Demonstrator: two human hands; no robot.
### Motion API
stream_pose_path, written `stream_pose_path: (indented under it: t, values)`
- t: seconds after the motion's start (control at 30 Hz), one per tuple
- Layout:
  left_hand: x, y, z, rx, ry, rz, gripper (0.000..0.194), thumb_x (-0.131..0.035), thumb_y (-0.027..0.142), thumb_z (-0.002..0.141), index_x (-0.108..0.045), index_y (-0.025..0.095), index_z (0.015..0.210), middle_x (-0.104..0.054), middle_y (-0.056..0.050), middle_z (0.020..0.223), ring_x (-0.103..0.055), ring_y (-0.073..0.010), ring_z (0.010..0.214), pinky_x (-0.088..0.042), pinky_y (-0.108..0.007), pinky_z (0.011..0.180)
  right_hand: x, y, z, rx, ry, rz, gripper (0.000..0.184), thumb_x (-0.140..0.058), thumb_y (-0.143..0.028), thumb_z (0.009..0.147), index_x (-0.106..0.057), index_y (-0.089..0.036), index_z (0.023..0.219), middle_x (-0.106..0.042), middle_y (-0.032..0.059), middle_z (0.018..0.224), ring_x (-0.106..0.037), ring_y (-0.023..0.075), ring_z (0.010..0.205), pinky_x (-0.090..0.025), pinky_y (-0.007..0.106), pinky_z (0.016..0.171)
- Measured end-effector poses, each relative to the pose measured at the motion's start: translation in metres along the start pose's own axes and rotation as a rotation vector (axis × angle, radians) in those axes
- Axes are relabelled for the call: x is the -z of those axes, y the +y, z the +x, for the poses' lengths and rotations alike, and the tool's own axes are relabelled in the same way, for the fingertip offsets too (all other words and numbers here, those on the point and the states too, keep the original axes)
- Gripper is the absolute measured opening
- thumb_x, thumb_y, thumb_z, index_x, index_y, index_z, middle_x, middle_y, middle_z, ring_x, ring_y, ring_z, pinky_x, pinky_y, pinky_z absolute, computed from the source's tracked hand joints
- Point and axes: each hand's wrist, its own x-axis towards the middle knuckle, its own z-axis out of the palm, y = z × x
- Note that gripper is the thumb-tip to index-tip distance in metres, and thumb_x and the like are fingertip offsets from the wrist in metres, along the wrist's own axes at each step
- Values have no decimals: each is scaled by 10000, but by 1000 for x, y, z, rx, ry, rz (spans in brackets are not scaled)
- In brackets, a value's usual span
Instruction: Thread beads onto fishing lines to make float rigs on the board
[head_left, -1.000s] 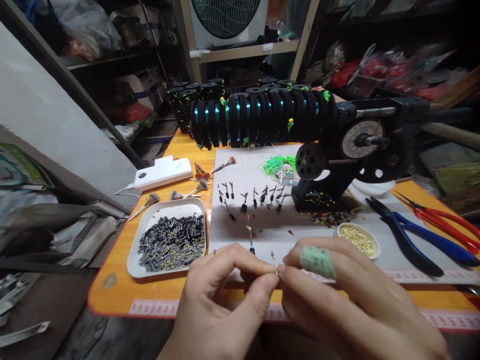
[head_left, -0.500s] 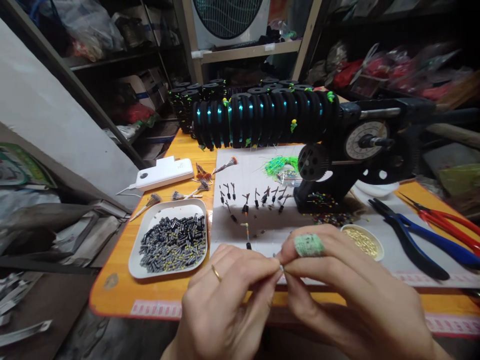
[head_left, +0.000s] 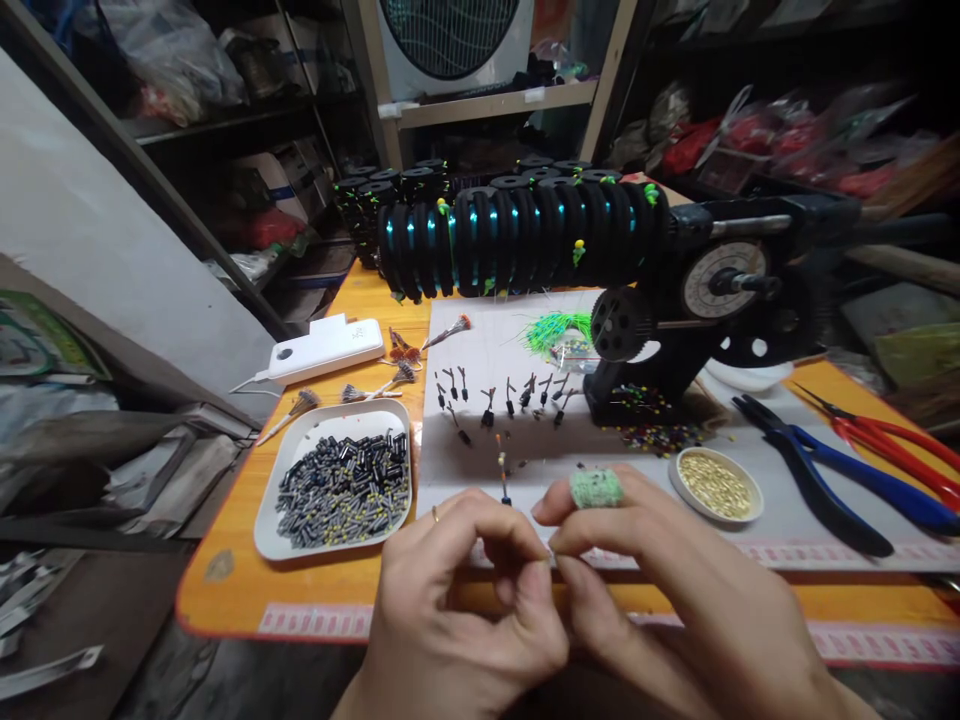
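At the front edge of the white mat (head_left: 465, 470), my left hand (head_left: 480, 590) and my right hand (head_left: 660, 560) meet fingertip to fingertip. Both are closed in a pinch; what lies between the fingers is too small to make out. A gold ring is on my left hand, and green tape wraps my right index finger. Just beyond the left knuckles is a thin piece with orange and dark parts (head_left: 504, 475), its lower end by the hand. Several small black pieces with forked tops (head_left: 487, 410) stand or lie farther back on the mat.
To the left is a white tray (head_left: 262, 520) of small dark tubes, with a white power bank (head_left: 326, 350) behind. A black-ringed roller machine (head_left: 517, 240) spans the back. On the right are a dish of golden bits (head_left: 716, 485), blue-handled pliers (head_left: 817, 480) and red-handled pliers (head_left: 885, 440).
My right index finger has lifted away from the pinch, and my left fingers have curled more. Both hands sit slightly lower. The whole view has shifted a little.
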Motion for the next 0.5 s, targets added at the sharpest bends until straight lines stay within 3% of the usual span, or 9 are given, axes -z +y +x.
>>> stream_pose_path:
  t: [0.13,0.23,0.37,0.5]
  values:
    - [-8,11,-2,465,76,-413,140,-643,93,680,-639,233,680,-623,82,623,-561,-57,541,-466,-118,514,-5,-2,0,-65,22,90,193,-552,-99,958,-585,-248,1077,-660,-13,1026,-662,81,927,-508,148,839]
    - [-6,17,2,639,73,-596,161,-692,52,608,-668,208,636,-637,78,587,-569,-45,522,-483,-101,536,-1,-5,0,-45,30,20,220,-569,-74,959,-563,-253,1086,-631,-4,1060,-649,87,958,-513,132,870]
    - [-4,15,3,624,81,-632,181,-726,34,609,-706,209,647,-666,78,626,-583,-43,568,-480,-89,579,3,-9,-2,47,-11,-177,284,-575,-54,952,-564,-226,1177,-582,45,1139,-618,128,1044,-518,161,968]
    - [-5,4,-6,410,85,-430,205,-692,58,732,-704,263,737,-686,103,694,-614,-50,646,-487,-99,654,0,-11,-3,-51,57,-115,286,-594,-66,939,-602,-243,1164,-653,20,1079,-661,106,934,-560,147,850]
